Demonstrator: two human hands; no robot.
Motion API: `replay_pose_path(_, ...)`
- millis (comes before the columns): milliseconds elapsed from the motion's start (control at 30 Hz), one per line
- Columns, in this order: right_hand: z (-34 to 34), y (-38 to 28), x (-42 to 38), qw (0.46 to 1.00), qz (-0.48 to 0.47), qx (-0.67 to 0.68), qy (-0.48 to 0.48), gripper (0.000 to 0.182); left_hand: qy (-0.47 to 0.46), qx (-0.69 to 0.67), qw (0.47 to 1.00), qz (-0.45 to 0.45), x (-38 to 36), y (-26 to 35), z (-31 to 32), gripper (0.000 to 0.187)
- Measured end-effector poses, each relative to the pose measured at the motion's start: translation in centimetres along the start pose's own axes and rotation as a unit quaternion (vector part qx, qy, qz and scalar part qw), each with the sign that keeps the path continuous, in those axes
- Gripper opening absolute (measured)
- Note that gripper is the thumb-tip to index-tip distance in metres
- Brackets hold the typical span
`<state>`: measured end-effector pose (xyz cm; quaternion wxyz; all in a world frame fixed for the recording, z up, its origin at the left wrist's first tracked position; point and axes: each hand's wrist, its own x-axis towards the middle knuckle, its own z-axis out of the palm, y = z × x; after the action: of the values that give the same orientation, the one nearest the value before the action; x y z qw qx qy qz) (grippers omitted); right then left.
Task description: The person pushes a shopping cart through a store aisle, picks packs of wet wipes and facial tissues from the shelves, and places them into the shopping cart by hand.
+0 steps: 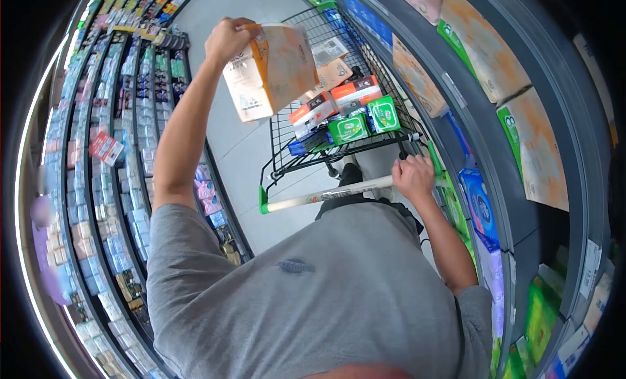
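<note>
My left hand (229, 41) is raised and closed on the top edge of a large beige-and-orange pack (284, 69), which looks like a tissue pack. The pack hangs tilted at the left side of the black wire shopping cart (386, 142) and hides part of it. My right hand (414, 177) is wrapped around the right end of the pale cart handle (332, 192). Inside the cart lie two green packs (349, 129), orange-and-white packs (355, 90), a smaller beige pack (331, 77) and a dark blue pack (306, 144).
On the left, a long shelf (120, 177) holds rows of small goods, with a red-and-white sign (106, 148) sticking out. Close on the right, dark shelves (479, 134) carry large beige packs (538, 151) and a blue pack (479, 206). Grey floor tiles (238, 157) run between them.
</note>
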<state>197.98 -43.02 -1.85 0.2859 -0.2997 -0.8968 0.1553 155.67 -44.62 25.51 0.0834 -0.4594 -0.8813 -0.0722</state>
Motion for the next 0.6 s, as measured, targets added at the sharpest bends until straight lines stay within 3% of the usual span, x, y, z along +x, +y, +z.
replay_pose_path(67,-0.2,0.0,0.0,1.000,0.005,-0.001,-0.002,0.025,0.021,-0.034,0.999,-0.023,0.8,-1.6,3.4,0.038)
replay_pose_path(167,-0.4,-0.2,0.2,1.000,0.004,0.000,-0.001,0.025,0.060,-0.165,0.976,-0.128,1.7,-2.5,7.3,0.039)
replay_pose_path(400,-0.3,-0.2,0.2,1.000,0.017,-0.005,0.009,0.023,0.040,-0.348,0.926,-0.139,-0.3,-10.1,23.3,0.033)
replay_pose_path(433,-0.3,-0.2,0.2,1.000,0.025,-0.010,0.007,0.023,0.033,-0.352,0.926,-0.136,-0.3,-11.2,24.3,0.033)
replay_pose_path(500,-0.4,-0.3,0.2,1.000,0.023,-0.002,0.014,0.023,0.007,-0.516,0.834,-0.197,-0.9,-12.6,24.6,0.037)
replay_pose_path(600,-0.6,-0.3,0.6,1.000,0.021,-0.002,0.011,0.024,0.006,-0.472,0.836,-0.279,-2.7,-10.6,22.6,0.045)
